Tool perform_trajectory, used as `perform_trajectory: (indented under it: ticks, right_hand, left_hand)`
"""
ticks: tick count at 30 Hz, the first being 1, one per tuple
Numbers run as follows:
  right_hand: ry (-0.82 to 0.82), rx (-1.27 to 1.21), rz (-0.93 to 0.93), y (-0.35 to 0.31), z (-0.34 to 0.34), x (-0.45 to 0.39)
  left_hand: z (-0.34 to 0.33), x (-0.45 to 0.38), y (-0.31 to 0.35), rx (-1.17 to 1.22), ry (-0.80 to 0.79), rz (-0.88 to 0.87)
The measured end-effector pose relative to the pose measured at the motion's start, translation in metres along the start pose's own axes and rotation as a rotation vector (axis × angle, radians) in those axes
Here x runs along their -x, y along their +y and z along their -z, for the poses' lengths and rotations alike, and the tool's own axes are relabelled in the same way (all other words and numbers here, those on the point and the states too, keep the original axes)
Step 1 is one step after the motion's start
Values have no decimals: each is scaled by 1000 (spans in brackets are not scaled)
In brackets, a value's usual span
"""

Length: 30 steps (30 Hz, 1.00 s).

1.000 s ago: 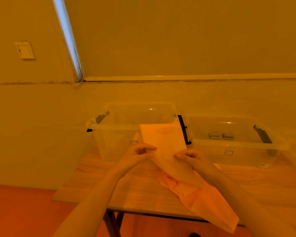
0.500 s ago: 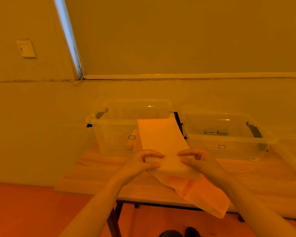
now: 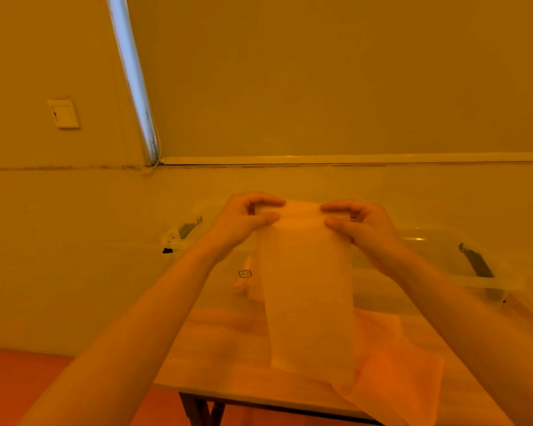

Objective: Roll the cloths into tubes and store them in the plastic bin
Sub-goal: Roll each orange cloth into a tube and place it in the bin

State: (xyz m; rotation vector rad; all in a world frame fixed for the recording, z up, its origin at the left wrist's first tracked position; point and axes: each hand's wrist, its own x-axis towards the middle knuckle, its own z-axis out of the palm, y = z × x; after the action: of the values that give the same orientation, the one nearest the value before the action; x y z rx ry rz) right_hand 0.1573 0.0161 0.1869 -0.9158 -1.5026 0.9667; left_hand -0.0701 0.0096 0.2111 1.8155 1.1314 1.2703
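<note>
A pale folded cloth [image 3: 305,296] hangs as a long strip in front of me, its lower end reaching the table. My left hand [image 3: 246,219] pinches its top left corner and my right hand [image 3: 356,222] pinches its top right corner. Both hands are raised above the clear plastic bins. The left bin [image 3: 182,241] is mostly hidden behind my left arm and the cloth; a rolled cloth [image 3: 243,281] shows through its front wall. An orange cloth [image 3: 394,373] lies on the table under the strip and droops over the front edge.
A second clear bin [image 3: 480,281] with a dark handle stands at the right of the wooden table [image 3: 222,348]. The wall runs close behind the bins. The table's front edge and a dark leg [image 3: 197,410] are below.
Both hands have moved from the middle of the cloth near the table up to its top edge and lifted it, so it now hangs straight down.
</note>
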Motion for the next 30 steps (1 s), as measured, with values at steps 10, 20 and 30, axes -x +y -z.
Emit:
perform_trajectory:
  ticks: [10,20,30]
  right_hand:
    - [-20,107,116,-31,-6,-118]
    - [-24,158,-28,39,-20,-158]
    - [-68,491,-16,94,-7,-140]
  left_hand:
    - [37,-102,8,-152,143,-78]
    - [35,-144,-66,-304,73,67]
    - [32,-124,-119,-543,-103,154]
